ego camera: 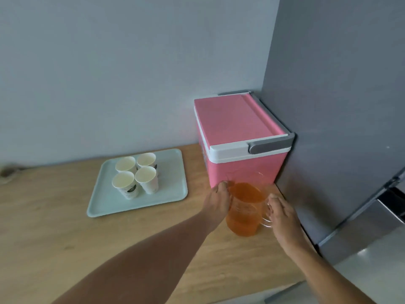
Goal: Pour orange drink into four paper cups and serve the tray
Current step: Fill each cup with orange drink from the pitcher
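A clear pitcher (245, 207) holding orange drink stands on the wooden counter, just in front of a pink cooler. My left hand (218, 201) is wrapped on the pitcher's left side near the rim. My right hand (282, 212) touches the clear handle on its right side, fingers curled against it. To the left lies a pale green tray (105, 205) carrying several white paper cups (135, 178) grouped together; their insides look empty.
The pink cooler (238, 139) with a white rim and grey latch sits shut in the corner against the wall. A grey fridge side (328, 128) rises at the right. The wooden counter (54, 238) stretches left and toward me.
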Tool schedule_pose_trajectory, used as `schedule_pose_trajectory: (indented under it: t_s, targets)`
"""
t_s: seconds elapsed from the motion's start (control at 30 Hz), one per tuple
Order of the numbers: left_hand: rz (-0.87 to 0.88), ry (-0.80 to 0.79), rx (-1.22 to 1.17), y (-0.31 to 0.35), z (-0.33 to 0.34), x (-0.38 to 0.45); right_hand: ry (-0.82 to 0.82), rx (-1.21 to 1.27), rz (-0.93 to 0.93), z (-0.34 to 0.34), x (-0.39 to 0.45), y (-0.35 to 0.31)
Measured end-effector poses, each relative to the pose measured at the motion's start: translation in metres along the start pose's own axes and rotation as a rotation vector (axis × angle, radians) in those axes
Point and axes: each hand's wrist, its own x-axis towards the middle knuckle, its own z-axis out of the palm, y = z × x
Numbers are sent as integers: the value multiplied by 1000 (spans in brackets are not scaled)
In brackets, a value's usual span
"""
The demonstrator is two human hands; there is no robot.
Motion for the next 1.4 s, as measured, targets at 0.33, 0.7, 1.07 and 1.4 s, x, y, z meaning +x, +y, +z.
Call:
schedule_pose_trajectory:
  t_s: [0.33, 0.7, 1.07, 1.4]
  targets:
    - [52, 186, -120, 19, -90, -49, -194, 117, -87, 73, -35, -70]
    - [184, 239, -85, 25, -201, -77, -68, 36, -214, 162, -94, -137]
    - [190, 143, -43, 32, -255, -95, 176, 8, -188, 211, -132, -170]
    - [126, 132, -114, 26, -240, -88, 112, 169, -41, 202, -111, -153]
